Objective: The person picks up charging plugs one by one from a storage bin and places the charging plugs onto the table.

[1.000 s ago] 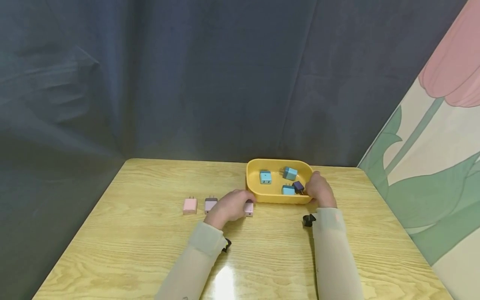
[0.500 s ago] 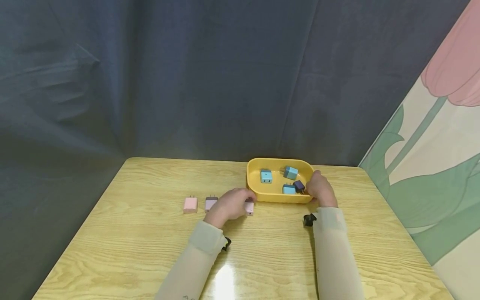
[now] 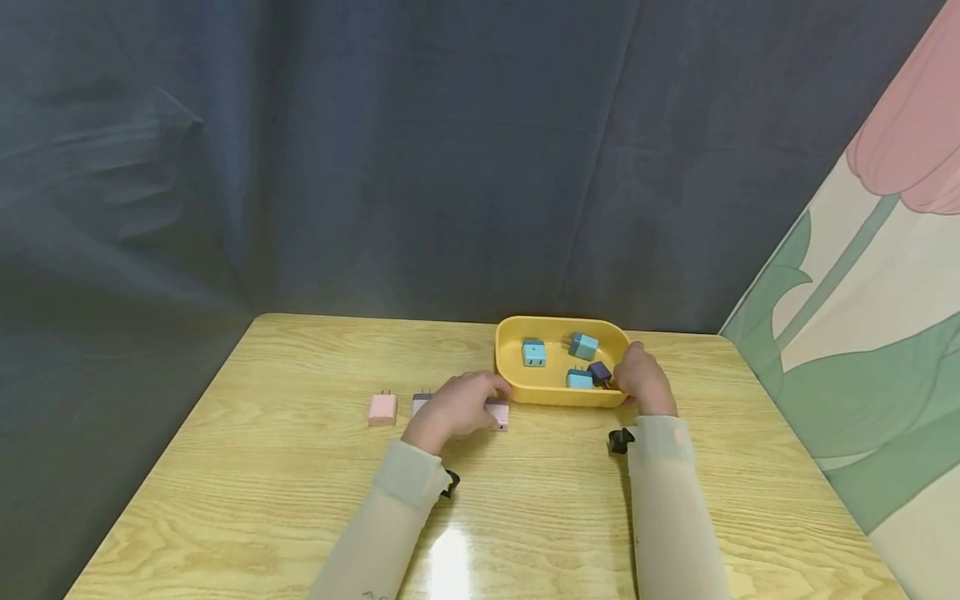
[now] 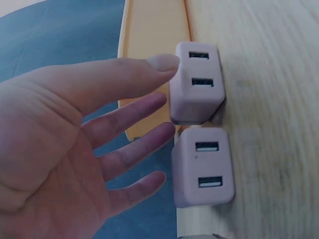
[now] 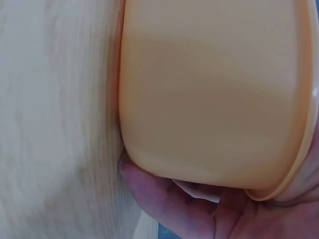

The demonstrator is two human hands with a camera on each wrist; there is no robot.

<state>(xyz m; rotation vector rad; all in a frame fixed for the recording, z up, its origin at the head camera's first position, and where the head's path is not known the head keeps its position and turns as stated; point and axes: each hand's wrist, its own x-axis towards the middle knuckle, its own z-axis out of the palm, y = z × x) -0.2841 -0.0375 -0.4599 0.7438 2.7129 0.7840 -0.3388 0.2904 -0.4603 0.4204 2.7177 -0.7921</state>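
Three USB plug chargers show in a row on the table: a pink charger (image 3: 382, 410), a lilac charger (image 3: 421, 403) partly behind my left hand, and a pale lilac charger (image 3: 498, 415) by its fingertips. My left hand (image 3: 459, 406) has loosely extended fingers; in the left wrist view the thumb tip is at the upper charger (image 4: 198, 82), and contact is unclear. Just below stands another charger (image 4: 204, 167), both with USB ports facing the camera. My right hand (image 3: 643, 379) grips the right end of the yellow tray (image 3: 555, 397), fingers under its corner (image 5: 199, 124).
Inside the tray lie a blue charger (image 3: 534, 353), a second blue charger (image 3: 583, 346), a third blue charger (image 3: 580, 380) and a dark purple charger (image 3: 599, 372). A dark curtain (image 3: 450, 167) hangs behind the wooden table (image 3: 540, 517); a flower-patterned wall (image 3: 862, 333) stands at right.
My left hand has drawn slightly left and its fingers have loosened, so more of the pale lilac charger shows. The right hand stays on the tray.
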